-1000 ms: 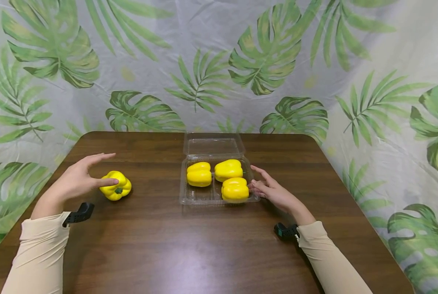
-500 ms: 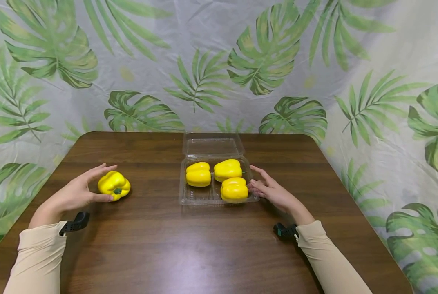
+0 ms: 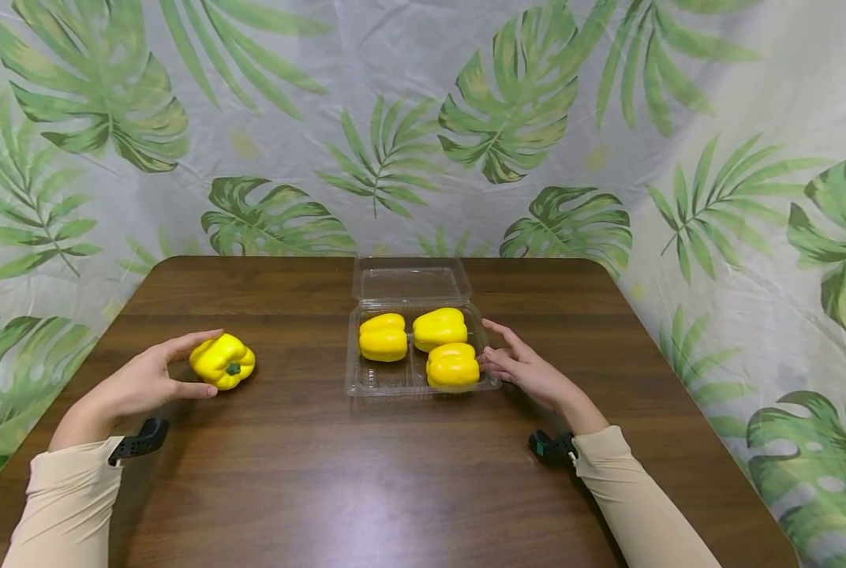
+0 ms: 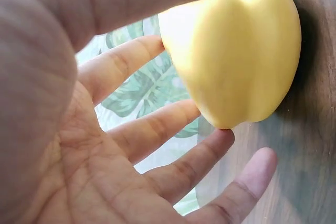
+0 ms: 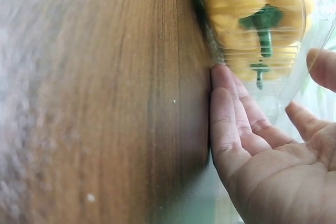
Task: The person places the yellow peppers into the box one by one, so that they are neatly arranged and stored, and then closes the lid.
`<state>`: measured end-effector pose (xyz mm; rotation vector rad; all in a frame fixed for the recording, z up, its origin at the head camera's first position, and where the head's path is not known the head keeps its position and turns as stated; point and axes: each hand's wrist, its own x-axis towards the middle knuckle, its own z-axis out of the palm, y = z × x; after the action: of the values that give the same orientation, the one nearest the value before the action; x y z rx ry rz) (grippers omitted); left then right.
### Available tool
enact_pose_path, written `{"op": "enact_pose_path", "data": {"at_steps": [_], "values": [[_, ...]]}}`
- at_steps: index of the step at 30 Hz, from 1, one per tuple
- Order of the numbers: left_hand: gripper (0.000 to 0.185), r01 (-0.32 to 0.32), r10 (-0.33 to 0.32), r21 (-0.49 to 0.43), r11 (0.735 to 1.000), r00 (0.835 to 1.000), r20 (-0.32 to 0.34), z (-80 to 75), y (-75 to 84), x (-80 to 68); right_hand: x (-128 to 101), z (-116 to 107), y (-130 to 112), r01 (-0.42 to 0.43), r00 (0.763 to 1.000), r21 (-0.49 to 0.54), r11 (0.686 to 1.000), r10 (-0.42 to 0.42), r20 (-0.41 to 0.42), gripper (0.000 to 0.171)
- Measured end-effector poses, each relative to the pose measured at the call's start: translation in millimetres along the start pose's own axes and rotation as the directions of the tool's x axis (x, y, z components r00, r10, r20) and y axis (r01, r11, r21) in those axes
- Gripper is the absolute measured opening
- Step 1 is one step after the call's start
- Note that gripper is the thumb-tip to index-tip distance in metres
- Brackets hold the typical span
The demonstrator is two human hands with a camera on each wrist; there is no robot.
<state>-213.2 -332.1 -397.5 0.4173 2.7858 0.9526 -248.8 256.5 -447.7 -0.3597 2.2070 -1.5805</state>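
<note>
Left hand (image 3: 141,383) is pinching a yellow bell pepper (image 3: 221,360), shallow grip possibly risking slips; relaxed right hand (image 3: 528,371) is touching a clear clamshell (image 3: 380,379).

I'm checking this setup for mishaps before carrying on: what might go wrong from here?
The rounded yellow pepper beside the left hand might slip or roll, since the hand isn't wrapped fully around it. The clear container looks thin and might slide if the right hand, at its side, pushes.

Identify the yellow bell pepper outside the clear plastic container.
The yellow bell pepper at the left hand, on the brown wooden table; the other three sit inside the clear plastic container.
</note>
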Motion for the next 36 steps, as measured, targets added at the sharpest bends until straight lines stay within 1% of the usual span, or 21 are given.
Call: {"op": "enact_pose_path", "data": {"at_steps": [3, 11, 17, 29, 33, 36], "values": [[0.093, 0.006, -0.005, 0.029, 1.0, 1.0, -0.008, 0.3, 1.0, -2.4, 0.5, -0.2, 1.2, 0.006, 1.0, -0.009, 1.0, -0.006, 0.003, 0.072], [0.093, 0.049, -0.049, 0.084, 0.995, 0.999, -0.008, 1.1, 1.6, -11.1, -0.2, -0.5, 0.1, 0.0, 1.0, -0.002, 1.0, 0.0, -0.004, 0.07], [0.093, 0.052, -0.05, 0.11, 0.993, 0.998, -0.029, 2.4, 3.3, -16.9, 0.0, -0.8, 0.8, 0.01, 1.0, -0.009, 1.0, -0.01, 0.0, 0.071], [0.09, 0.04, -0.038, 0.096, 0.995, 0.999, -0.023, 6.3, 5.1, -24.9, 0.4, -0.1, 4.3, 0.01, 1.0, -0.002, 1.0, -0.01, 0.002, 0.07], [0.091, 0.039, -0.036, 0.086, 0.996, 0.999, -0.04, 5.2, 5.0, -23.2, 0.6, -0.3, 3.9, 0.015, 1.0, -0.004, 1.0, -0.015, 0.001, 0.071], [0.092, 0.021, -0.018, 0.06, 0.998, 0.998, -0.057, 4.8, 4.9, -19.9, 0.7, 0.0, 3.3, 0.016, 1.0, -0.002, 1.0, -0.016, -0.001, 0.07]]}}
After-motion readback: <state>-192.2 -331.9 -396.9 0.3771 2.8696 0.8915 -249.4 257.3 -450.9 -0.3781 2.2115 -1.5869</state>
